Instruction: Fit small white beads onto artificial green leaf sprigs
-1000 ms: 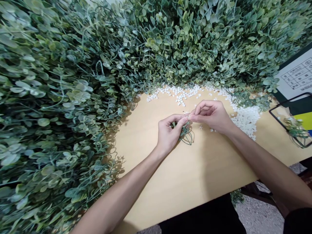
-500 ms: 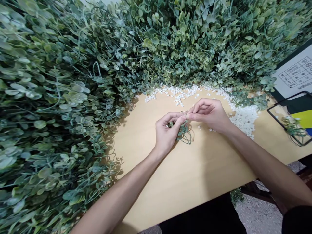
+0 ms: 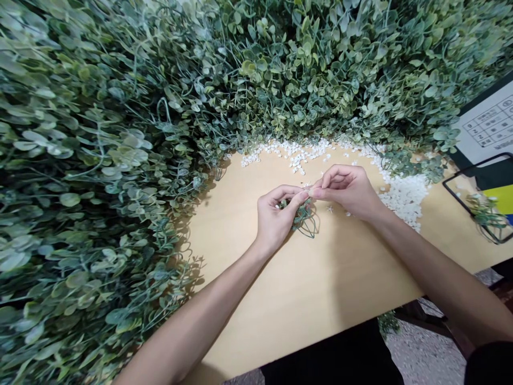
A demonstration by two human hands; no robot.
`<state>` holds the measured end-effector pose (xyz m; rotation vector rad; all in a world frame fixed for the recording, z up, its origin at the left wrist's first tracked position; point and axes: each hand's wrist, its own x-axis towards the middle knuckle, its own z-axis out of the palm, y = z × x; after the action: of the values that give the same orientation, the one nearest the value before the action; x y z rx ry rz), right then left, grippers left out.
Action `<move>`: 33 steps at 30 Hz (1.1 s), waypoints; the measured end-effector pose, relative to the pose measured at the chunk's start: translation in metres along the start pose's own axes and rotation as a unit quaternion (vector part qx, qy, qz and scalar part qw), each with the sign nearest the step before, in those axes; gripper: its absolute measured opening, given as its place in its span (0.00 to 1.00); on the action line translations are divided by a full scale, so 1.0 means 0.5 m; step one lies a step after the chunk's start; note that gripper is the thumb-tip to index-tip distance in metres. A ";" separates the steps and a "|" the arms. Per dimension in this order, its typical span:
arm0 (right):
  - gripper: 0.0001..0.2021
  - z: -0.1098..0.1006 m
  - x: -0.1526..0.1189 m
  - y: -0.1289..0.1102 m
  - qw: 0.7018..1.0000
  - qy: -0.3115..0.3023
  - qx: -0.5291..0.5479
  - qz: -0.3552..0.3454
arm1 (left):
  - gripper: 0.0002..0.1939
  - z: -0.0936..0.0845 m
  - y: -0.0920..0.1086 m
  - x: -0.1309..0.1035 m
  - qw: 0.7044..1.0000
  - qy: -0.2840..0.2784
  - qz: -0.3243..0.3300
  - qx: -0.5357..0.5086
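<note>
My left hand [image 3: 278,216] is closed around a small sprig of artificial greenery [image 3: 305,220], whose thin looped stems hang below the fingers over the table. My right hand [image 3: 347,190] pinches at the left hand's thumb and fingertips. What lies between the right fingertips is too small to make out. A little white star-shaped piece [image 3: 329,208] rests on the table just below the right fingers. More small white pieces show beyond the fingertips.
Dense artificial foliage [image 3: 296,69] banks the table's [image 3: 256,315] back and left. Small white pieces [image 3: 406,195] lie heaped at right, others scattered along the back. A black wire frame [image 3: 447,184] with a sprig [image 3: 483,208] and a printed sheet [image 3: 491,125] stand far right.
The whole view has shifted slightly. Both hands keep nearly the same hold, and white pieces beyond the fingertips show more clearly now.
</note>
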<state>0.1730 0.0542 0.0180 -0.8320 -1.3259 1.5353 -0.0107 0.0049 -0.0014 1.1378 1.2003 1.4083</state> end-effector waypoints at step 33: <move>0.16 -0.031 -0.015 -0.090 0.992 -0.053 -0.108 -0.036 | 0.22 0.018 0.007 0.005 0.988 -0.025 -0.027 -0.148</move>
<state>0.1993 0.0529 0.0586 -0.8359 -1.6050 1.4130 -0.0025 0.0083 0.0030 0.9221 0.9426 1.4511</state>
